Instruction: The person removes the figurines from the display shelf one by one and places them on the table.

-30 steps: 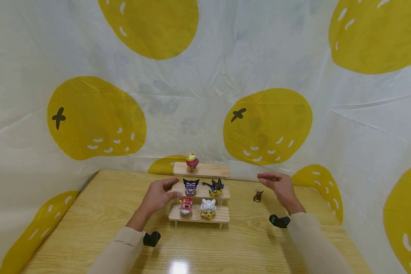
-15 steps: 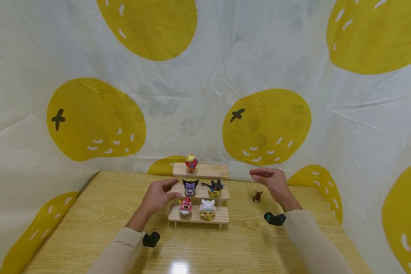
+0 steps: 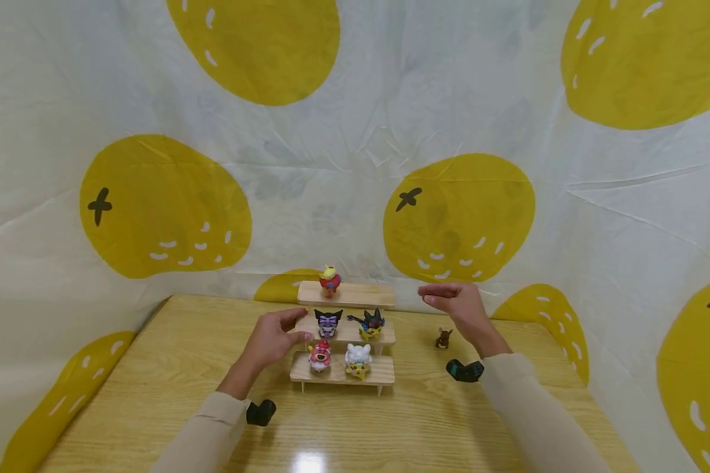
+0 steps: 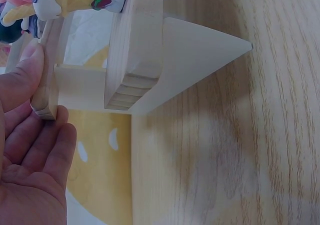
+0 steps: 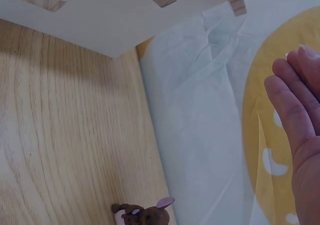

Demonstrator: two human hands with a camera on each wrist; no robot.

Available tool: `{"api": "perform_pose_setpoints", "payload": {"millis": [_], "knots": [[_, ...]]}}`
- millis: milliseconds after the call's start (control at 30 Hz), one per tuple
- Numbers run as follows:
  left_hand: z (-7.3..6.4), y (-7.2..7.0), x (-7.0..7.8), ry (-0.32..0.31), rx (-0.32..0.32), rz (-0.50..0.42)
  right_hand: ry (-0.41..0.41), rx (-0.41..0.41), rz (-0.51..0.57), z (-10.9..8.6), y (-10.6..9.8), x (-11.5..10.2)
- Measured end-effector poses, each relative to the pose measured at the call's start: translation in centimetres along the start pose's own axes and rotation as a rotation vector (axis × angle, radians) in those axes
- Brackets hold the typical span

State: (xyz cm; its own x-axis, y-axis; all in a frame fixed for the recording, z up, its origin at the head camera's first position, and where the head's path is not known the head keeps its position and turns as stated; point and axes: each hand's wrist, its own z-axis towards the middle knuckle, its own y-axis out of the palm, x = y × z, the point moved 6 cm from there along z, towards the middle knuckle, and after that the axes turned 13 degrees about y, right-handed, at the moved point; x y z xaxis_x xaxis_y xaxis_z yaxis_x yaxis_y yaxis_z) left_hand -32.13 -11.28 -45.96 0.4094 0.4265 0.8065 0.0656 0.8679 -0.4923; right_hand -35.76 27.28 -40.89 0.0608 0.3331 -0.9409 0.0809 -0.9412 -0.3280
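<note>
A three-tier wooden display stand (image 3: 343, 376) holds several small toy figures. My left hand (image 3: 272, 338) grips the left end of its middle shelf (image 4: 47, 92), thumb on top and fingers underneath. Beside that thumb stands a purple-and-black figure (image 3: 328, 323). A black-eared yellow figure (image 3: 371, 324) shares this shelf. The lowest tier bears a pink figure (image 3: 320, 357) and a white-hooded yellow one (image 3: 357, 360); a red-and-yellow figure (image 3: 330, 281) is on top. My right hand (image 3: 461, 305) hovers right of the stand, fingers fairly straight, with nothing visible in it.
A small brown animal figure (image 3: 443, 338) stands on the wood-grain table (image 3: 183, 368), below my right hand. White cloth (image 3: 313, 197) with yellow fruit shapes hangs behind and at both sides. A black wrist device (image 3: 465, 370) shows at my right cuff.
My right hand has moved left and slightly up, closer to the top shelf. My left hand keeps its grip on the stand, and the figures stay where they were.
</note>
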Motion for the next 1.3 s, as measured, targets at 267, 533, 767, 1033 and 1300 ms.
{"api": "perform_pose_setpoints", "payload": {"millis": [267,533,767,1033,1300], "knots": [[0.0,0.1,-0.1,0.001,-0.009,0.006,0.019,-0.023,-0.018,0.0,1.0,-1.0],[0.1,0.0,0.0,-0.004,-0.018,-0.008,0.021,-0.041,-0.065,0.0,1.9,-2.5],[0.0,0.0,0.1,0.017,-0.017,-0.004,0.016,-0.052,-0.058,0.3,2.8,-3.5],[0.1,-0.2,0.3,0.030,-0.023,0.007,0.003,-0.076,-0.048,0.8,4.0,-4.4],[0.0,0.0,0.4,0.018,-0.034,-0.006,0.013,-0.097,-0.051,0.6,5.0,-5.4]]}}
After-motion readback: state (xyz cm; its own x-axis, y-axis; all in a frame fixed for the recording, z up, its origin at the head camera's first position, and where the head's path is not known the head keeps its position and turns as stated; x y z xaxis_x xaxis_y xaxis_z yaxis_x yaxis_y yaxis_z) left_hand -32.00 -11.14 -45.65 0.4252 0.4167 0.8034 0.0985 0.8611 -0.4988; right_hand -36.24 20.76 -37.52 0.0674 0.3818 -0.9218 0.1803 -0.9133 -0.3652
